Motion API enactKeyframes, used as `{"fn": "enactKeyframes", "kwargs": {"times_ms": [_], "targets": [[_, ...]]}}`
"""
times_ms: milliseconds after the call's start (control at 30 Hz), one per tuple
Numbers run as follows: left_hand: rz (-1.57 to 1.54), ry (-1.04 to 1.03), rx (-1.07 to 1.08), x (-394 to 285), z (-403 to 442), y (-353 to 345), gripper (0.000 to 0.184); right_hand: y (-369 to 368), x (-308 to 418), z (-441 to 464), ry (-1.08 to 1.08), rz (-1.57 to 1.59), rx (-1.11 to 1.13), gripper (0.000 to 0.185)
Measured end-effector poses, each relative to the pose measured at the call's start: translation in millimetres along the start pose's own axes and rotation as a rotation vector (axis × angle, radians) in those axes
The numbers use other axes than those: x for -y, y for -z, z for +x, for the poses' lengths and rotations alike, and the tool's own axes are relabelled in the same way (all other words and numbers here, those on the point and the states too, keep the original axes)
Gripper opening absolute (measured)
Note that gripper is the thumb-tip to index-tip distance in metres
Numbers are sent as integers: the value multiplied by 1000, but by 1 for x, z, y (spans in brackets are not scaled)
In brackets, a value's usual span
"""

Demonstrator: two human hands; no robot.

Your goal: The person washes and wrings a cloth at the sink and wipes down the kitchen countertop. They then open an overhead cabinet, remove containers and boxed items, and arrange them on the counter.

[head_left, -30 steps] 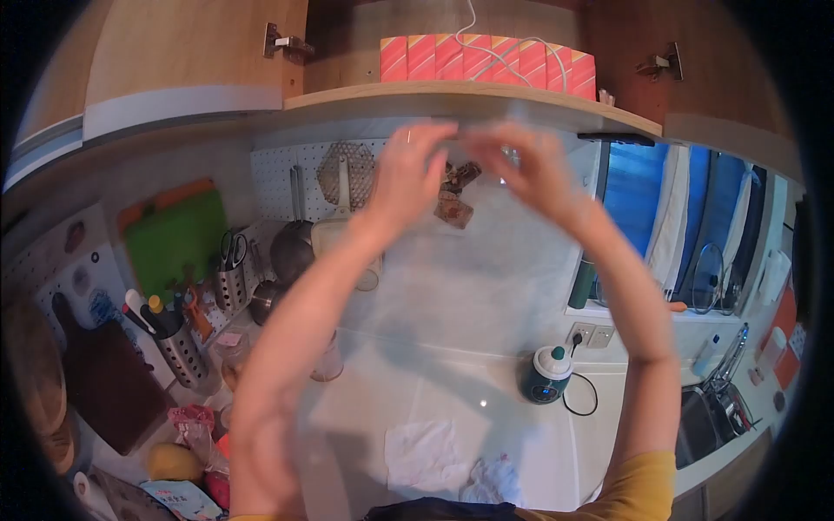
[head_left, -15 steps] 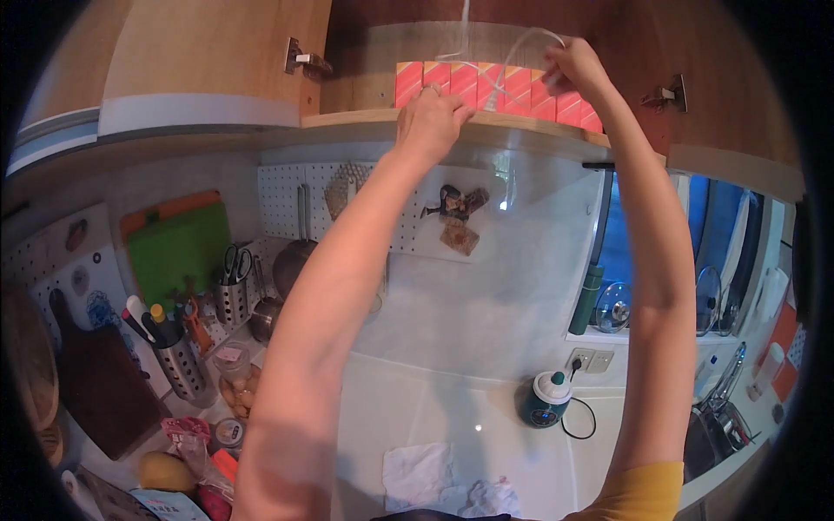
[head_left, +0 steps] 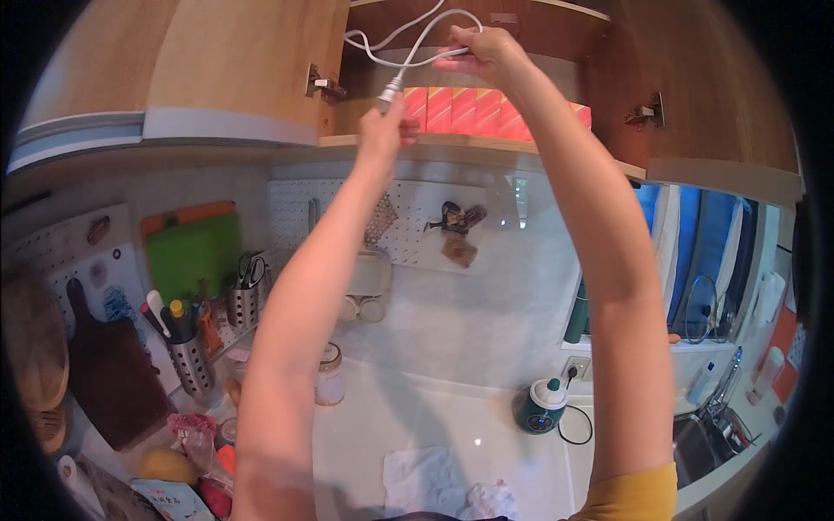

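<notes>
A white power cord (head_left: 434, 19) loops in front of the open wall cabinet (head_left: 347, 141). My left hand (head_left: 382, 130) is closed around its white plug end (head_left: 390, 90), near the cabinet's left side. To the upper right, my right hand (head_left: 483, 52) pinches the cord between thumb and fingers, with the other fingers partly extended. Behind and below the hands, a row of pink-and-orange striped boxes (head_left: 465, 113) stands on the cabinet's lower shelf. My right forearm covers some of the boxes. The cord's upper end runs out of view at the top.
Cabinet doors stand open at left (head_left: 234, 69) and right (head_left: 704, 87). Below, the counter holds a green-and-white appliance (head_left: 543, 408) with a cable, a white cloth (head_left: 421, 478), a utensil holder (head_left: 189, 369) and a jar (head_left: 330, 382). A green cutting board (head_left: 193, 256) leans at left.
My left hand has moved left from the boxes and now grips the plug end. My right hand has shifted left and slightly up with the cord. The camera view has tilted upward.
</notes>
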State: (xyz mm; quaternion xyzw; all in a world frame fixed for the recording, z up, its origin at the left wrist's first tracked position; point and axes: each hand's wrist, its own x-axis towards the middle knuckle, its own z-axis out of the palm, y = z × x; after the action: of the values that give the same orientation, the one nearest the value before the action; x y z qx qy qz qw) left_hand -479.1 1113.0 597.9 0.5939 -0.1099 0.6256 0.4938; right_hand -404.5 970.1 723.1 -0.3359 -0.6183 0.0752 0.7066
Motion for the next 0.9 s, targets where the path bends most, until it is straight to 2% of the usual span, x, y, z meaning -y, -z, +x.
{"fn": "enactKeyframes", "kwargs": {"times_ms": [33, 67, 167, 200, 233, 300, 333, 367, 433, 467, 500, 533, 567, 633, 667, 733, 767, 800, 833, 867, 900], "targets": [[23, 22, -93, -10, 1, 15, 36, -15, -12, 0, -19, 158, -3, 22], [43, 21, -90, -12, 1, 17, 35, -16, -11, 1, -36, 165, 18, 28], [17, -123, -372, -17, 1, 43, 30, -37, -40, 0, -109, 278, 63, 32], [26, -124, -378, -15, -2, 46, 30, -42, -51, 6, -151, 275, 133, 43], [491, -374, -766, -14, -13, 49, 29, -44, -61, 5, -243, -204, 289, 51], [957, -624, -1131, -18, -39, 44, 32, -57, -60, -8, -253, -517, 289, 67], [948, -902, -864, -25, -54, 39, 33, -69, -59, -18, -307, -814, 467, 77], [914, -1158, -585, -29, -66, 35, 35, -76, -61, -21, -306, -815, 467, 77], [791, -908, 59, -8, -72, 30, 36, -81, -69, -20, -148, -1054, 424, 81], [791, -902, 60, 2, -71, 26, 36, -82, -69, -16, -134, -1170, 353, 77], [815, -830, 163, 12, -69, 20, 33, -76, -70, -11, -141, -1170, 355, 77], [835, -757, 266, 19, -68, 15, 31, -60, -70, -4, 27, -1145, 275, 73], [826, -756, 268, 21, -65, 10, 31, -43, -69, 4, 197, -1119, 193, 69], [956, -811, 441, 24, -53, 1, 24, -7, -65, 20, 560, -1080, -107, 56], [949, -810, 441, 27, -45, -2, 24, 14, -57, 24, 694, -1086, -226, 49], [935, -952, 331, 34, -26, -5, 26, 46, -43, 29, 871, -880, -444, 35], [930, -949, 327, 35, -16, -4, 26, 62, -41, 35, 888, -779, -489, 31], [1067, -948, 177, 35, -5, 0, 26, 78, -39, 42, 908, -676, -531, 28], [1198, -940, 22, 37, 7, 5, 27, 101, -41, 59, 810, -1022, -617, 29], [1225, -833, 53, 40, 18, 11, 25, 109, -44, 67, 691, -1365, -695, 32], [1223, -829, 47, 45, 23, 17, 25, 115, -52, 75, 694, -1368, -687, 32]]}}
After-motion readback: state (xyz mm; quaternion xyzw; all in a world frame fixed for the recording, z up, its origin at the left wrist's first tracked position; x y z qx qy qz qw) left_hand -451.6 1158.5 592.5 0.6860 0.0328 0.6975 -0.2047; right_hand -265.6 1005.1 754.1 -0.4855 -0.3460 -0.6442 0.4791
